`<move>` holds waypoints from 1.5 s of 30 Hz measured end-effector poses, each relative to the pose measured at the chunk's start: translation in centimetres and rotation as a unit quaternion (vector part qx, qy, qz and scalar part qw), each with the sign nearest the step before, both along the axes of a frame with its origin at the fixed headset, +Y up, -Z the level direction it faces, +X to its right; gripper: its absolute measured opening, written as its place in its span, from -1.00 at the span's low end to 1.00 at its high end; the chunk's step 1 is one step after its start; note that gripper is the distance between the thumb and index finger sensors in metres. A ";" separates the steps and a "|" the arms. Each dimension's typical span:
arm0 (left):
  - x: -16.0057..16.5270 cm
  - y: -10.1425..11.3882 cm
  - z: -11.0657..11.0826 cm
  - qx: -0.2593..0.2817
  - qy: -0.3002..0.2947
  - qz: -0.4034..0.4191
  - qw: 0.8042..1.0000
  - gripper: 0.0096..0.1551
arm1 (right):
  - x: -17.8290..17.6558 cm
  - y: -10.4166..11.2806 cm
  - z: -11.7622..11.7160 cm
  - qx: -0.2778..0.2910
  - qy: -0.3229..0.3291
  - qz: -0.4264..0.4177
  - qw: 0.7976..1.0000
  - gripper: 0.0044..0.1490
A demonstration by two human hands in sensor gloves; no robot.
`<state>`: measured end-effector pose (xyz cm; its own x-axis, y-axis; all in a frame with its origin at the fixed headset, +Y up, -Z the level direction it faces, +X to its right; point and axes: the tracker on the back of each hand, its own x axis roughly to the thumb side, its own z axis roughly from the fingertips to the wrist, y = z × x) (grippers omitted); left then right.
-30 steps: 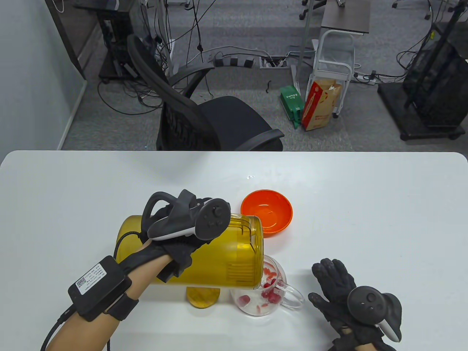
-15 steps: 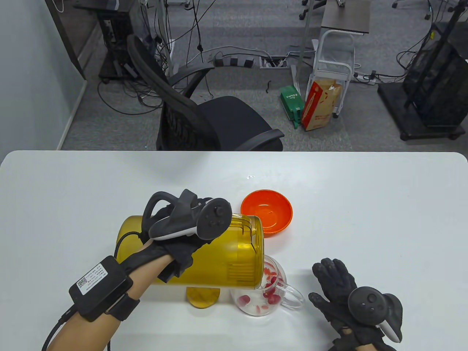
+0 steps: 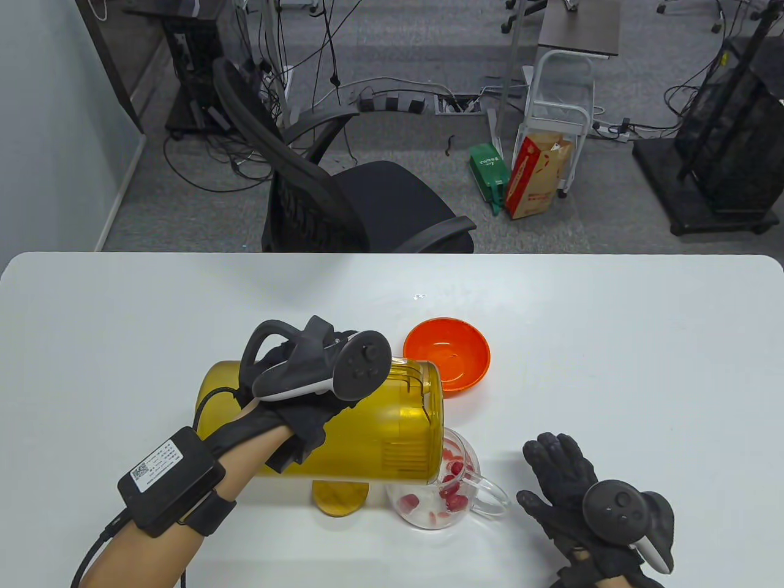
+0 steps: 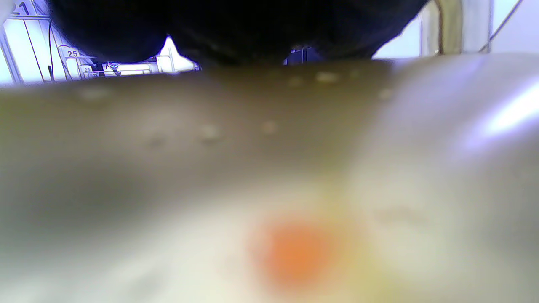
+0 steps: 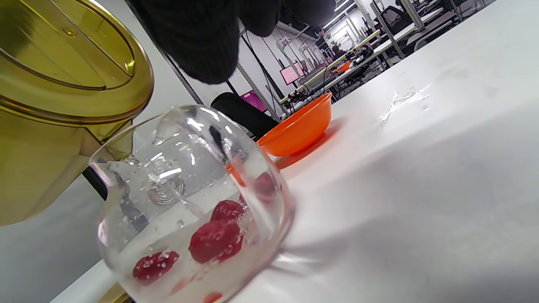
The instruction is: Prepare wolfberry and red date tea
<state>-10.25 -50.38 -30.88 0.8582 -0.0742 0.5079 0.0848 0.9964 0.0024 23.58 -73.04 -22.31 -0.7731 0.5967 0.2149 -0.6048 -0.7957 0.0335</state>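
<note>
1. the landmark is the glass pot (image 3: 438, 490), standing near the front edge of the white counter (image 3: 612, 343), its handle (image 3: 490, 493) pointing right.
2. red dates (image 3: 456, 493) and smaller orange-red bits lie in the pot; the right wrist view shows the dates (image 5: 214, 240) sitting in clear water with bubbles around them.
3. the left hand (image 3: 300, 416) grips a yellow pitcher (image 3: 380, 422), tipped on its side just left of the pot, with its mouth over the pot's left rim.
4. in the right wrist view the pitcher (image 5: 63, 84) hangs above and left of the pot (image 5: 189, 210), lid edge close to the glass rim; a thin stream seems to fall inside the pot, though it is hard to be sure.
5. a yellow lid (image 3: 340, 496) lies flat on the counter just left of the pot, under the pitcher.
6. an orange bowl (image 3: 447, 355) sits behind the pot, apart from it; its inside looks bare.
7. the right hand (image 3: 563, 490) rests on the counter just right of the pot's handle, fingers spread flat and holding nothing, not touching the glass.
8. the left wrist view is mostly a blur of the pitcher wall (image 4: 210, 147), with an orange smear low in the frame.
9. a small wet patch (image 3: 419, 297) glints on the counter well behind the pot, beyond the bowl.
</note>
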 end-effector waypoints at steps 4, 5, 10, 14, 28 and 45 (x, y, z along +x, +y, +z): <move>0.1 0.0 0.0 0.001 0.000 -0.002 1.000 -0.66 | 0.0 0.0 0.0 0.000 0.001 0.000 1.000 -0.06; 0.1 0.0 0.0 0.001 0.000 -0.002 1.000 -0.66 | 0.0 0.0 0.0 0.000 0.002 0.000 1.000 -0.06; 0.1 0.0 0.0 0.000 0.001 -0.003 1.000 -0.66 | 0.0 0.0 0.0 0.001 0.002 0.000 1.000 -0.06; 0.2 0.0 0.0 0.001 0.000 -0.003 1.000 -0.67 | -0.1 0.0 0.0 0.000 0.003 0.001 1.000 -0.06; 0.0 0.0 0.0 0.002 0.001 -0.001 1.000 -0.66 | 0.0 0.0 0.0 0.000 0.002 0.001 1.000 -0.06; -2.8 -2.2 0.2 0.010 0.000 0.071 0.997 -0.66 | 0.4 0.1 -0.1 -0.006 -0.010 -0.015 1.000 -0.07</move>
<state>-13.10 -52.56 -30.73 0.8603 0.0380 0.5084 -0.0573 0.9981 0.0224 23.96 -72.95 -22.42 -0.7593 0.6214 0.1933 -0.6284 -0.7773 0.0304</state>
